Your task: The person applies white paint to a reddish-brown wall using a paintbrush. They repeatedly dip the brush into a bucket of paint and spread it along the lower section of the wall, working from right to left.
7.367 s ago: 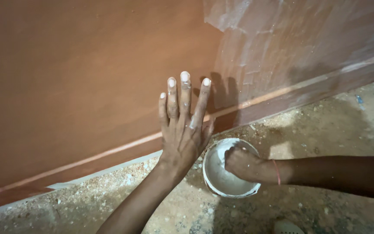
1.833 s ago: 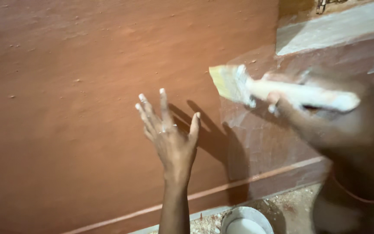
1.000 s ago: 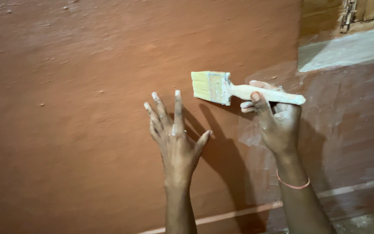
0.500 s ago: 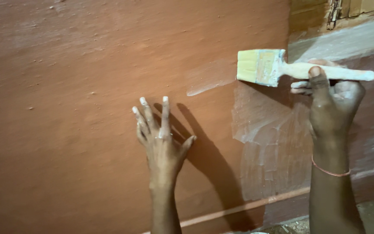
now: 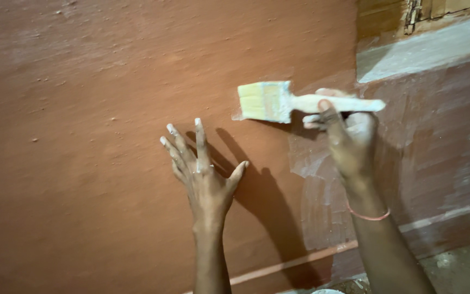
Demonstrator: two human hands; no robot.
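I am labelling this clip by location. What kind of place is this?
Probably a room being painted or renovated: a reddish-brown wall partly brushed with whitish coating, a brush in the right hand, and a rough, dusty floor.

Left hand [image 5: 205,177] flat against the wall [image 5: 82,136], fingers spread upward, near the middle. Right hand [image 5: 346,139] to its right and a little higher, closed around the handle of a paintbrush [image 5: 278,102]. Bristles pointing left, touching the wall above and right of the left hand. Wet patch [image 5: 322,190] below the brush, behind the right forearm. Wooden frame [image 5: 409,16] at upper right.
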